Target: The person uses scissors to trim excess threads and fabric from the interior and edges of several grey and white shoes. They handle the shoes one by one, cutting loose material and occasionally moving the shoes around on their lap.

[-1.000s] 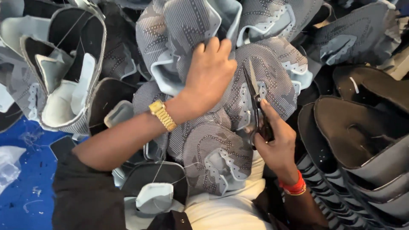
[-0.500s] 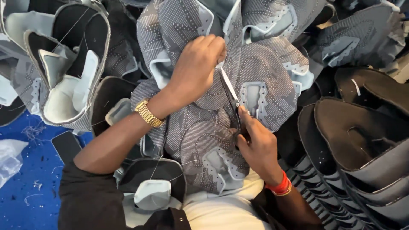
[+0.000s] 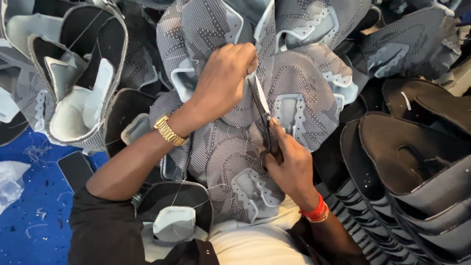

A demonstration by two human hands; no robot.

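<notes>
My left hand point(image 3: 223, 81) grips a grey patterned shoe upper point(image 3: 299, 83) with pale blue trim, pinching its fabric near the top centre. A gold watch point(image 3: 170, 130) sits on that wrist. My right hand point(image 3: 289, 162) holds black-handled scissors point(image 3: 262, 115), whose blades point up to the fingertips of the left hand. A red band point(image 3: 315, 211) circles the right wrist. More grey uppers point(image 3: 230, 157) lie stacked across my lap under both hands.
A pile of grey and black uppers with pale linings point(image 3: 73, 83) lies at the left. Nested black shoe parts point(image 3: 417, 172) stack up at the right. Blue floor point(image 3: 29, 206) with loose threads and a plastic bag point(image 3: 10, 181) shows at lower left.
The right hand has brought the scissors up and left, blades now reaching the left fingertips. The left hand has closed tighter on the upper's fabric.
</notes>
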